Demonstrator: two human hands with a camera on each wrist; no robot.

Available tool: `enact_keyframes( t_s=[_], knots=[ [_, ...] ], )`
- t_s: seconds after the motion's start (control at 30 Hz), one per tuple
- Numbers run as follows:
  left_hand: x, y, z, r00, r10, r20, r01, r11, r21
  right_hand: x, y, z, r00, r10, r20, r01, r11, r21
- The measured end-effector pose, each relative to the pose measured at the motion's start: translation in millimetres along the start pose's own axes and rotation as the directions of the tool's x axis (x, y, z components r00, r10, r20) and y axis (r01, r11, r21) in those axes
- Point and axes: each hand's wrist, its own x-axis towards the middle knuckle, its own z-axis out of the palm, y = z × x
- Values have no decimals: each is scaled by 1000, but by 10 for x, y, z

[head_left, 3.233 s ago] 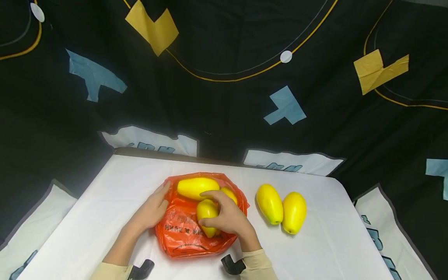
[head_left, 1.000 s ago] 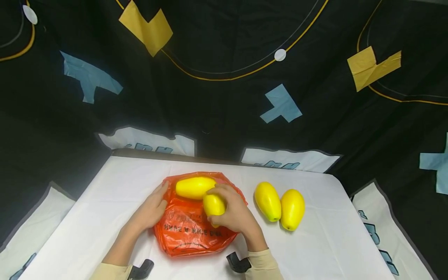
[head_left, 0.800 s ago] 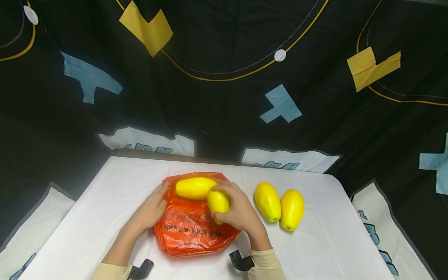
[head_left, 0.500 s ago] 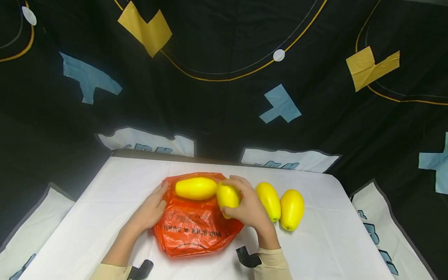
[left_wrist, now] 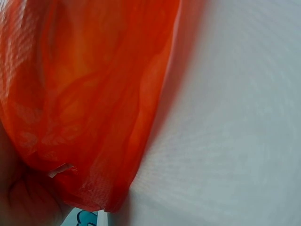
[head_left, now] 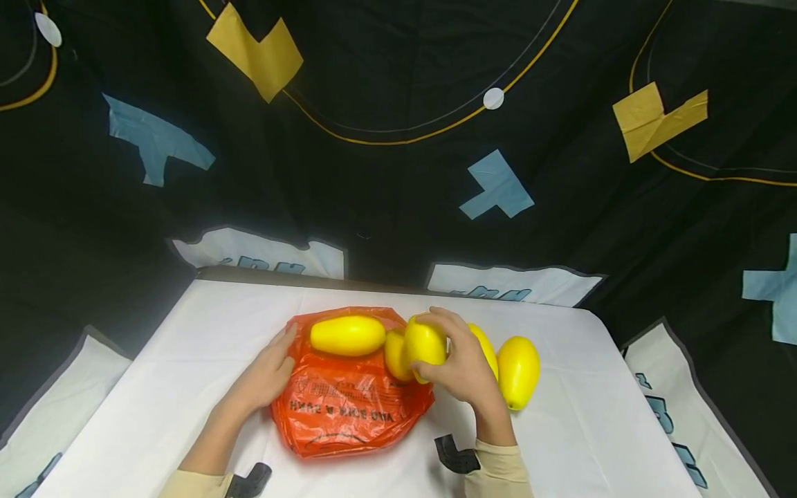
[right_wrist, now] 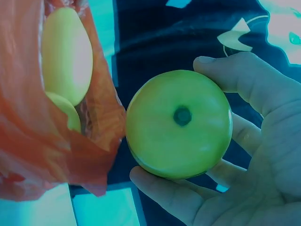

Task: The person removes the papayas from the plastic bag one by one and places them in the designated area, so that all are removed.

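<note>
Fruit (head_left: 425, 346), yellow and rounded, has just shifted outward with the right hand (head_left: 463, 360): a moment ago it was farther in over the red bag (head_left: 349, 432), and now we find it at the bag's edge on the right hand's side. A second fruit (head_left: 396, 354) has come into our sight between the hands, just beside the first. From this we judge that the held one is coming out of the bag and is almost past its edge.

The right hand is curled round its fruit, thumb on the near side and fingers on the far side. The left hand (head_left: 268, 370) rests on the opposite edge of the bag as it did before, fingers extended and thumb spread from them; we see no pinch there, though the plastic hides part of it from the left wrist.

A long fruit (head_left: 347, 335) lies across the bag's mouth, between the fingertips of both hands. Outward from the right hand, on the white surface (head_left: 560, 443), we see a nearer loose fruit (head_left: 484, 342), partly covered by that hand, and an outer loose fruit (head_left: 519, 370) beside it. That pair crowds the right hand's outer side, and the slack plastic, we think, could catch.
</note>
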Motion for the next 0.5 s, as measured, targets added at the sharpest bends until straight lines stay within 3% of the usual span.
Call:
enact_keyframes(
  t_s=[0.5],
  knots=[
    [-2, 3, -5, 1000, 6, 1, -6, 1000, -3, -86, 170, -302, 997, 38, -73, -39, 999, -9]
  ],
)
